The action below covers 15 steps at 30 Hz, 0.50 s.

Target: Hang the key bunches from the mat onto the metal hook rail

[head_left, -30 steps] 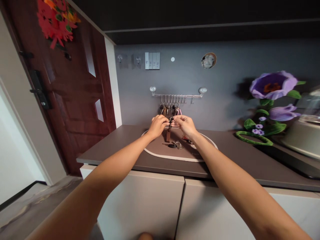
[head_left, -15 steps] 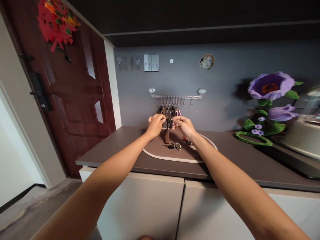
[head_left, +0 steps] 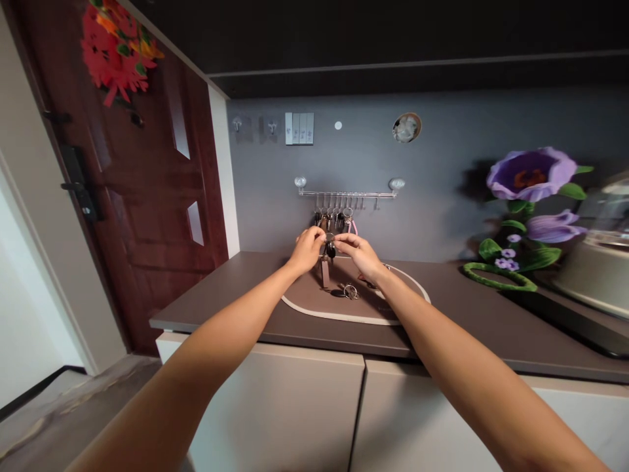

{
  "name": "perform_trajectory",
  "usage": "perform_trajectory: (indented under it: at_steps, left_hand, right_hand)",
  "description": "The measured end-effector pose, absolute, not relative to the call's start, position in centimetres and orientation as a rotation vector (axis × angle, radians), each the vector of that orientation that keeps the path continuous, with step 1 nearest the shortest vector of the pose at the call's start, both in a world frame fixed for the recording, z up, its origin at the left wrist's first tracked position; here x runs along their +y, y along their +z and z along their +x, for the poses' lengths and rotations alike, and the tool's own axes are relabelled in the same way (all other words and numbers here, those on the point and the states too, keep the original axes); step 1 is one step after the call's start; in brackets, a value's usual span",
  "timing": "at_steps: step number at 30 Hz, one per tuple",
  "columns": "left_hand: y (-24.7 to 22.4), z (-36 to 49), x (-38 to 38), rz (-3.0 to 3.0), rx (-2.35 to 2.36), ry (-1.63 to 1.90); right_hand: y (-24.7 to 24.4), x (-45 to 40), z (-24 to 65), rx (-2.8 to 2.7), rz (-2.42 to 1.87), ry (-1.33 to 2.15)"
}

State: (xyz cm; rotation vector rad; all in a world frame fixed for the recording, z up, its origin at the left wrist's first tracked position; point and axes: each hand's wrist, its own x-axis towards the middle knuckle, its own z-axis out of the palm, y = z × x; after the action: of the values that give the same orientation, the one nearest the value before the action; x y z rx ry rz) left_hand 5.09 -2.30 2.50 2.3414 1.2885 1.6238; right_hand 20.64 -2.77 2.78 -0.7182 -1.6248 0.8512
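Note:
Between my hands, above the mat, hangs a bunch of keys (head_left: 331,249) on a metal ring, with a long brown fob (head_left: 325,272) dangling below. My left hand (head_left: 309,248) is closed in a pinch at the left of the ring. On its right side, the thumb and fingers of my right hand (head_left: 358,250) pinch the same ring. Another key ring (head_left: 350,292) lies on the brown mat (head_left: 314,303) below. Behind my hands, several key sets (head_left: 339,217) hang from the hooks of a clear wall rail (head_left: 354,194). My right hand and forearm partly hide more items on the mat.
A purple fabric flower (head_left: 533,174) with a green base stands on the counter (head_left: 466,321) at right, near a pale domed appliance (head_left: 597,269). A dark cabinet (head_left: 393,39) overhangs the space. Left is a red-brown door (head_left: 152,196); small hooks (head_left: 272,126) are on the wall.
The key bunch has turned between my fingers, and its fob has swung slightly left. My right hand's fingers have straightened a little. The whole view has shifted slightly down.

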Motion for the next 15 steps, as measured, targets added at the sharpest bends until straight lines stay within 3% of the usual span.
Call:
perform_trajectory:
  at_steps: [15]
  left_hand:
    - [1.55,6.06,-2.49,2.366,1.176,1.642]
  right_hand:
    - [1.98,-2.55,20.53,-1.443,-0.684,0.960]
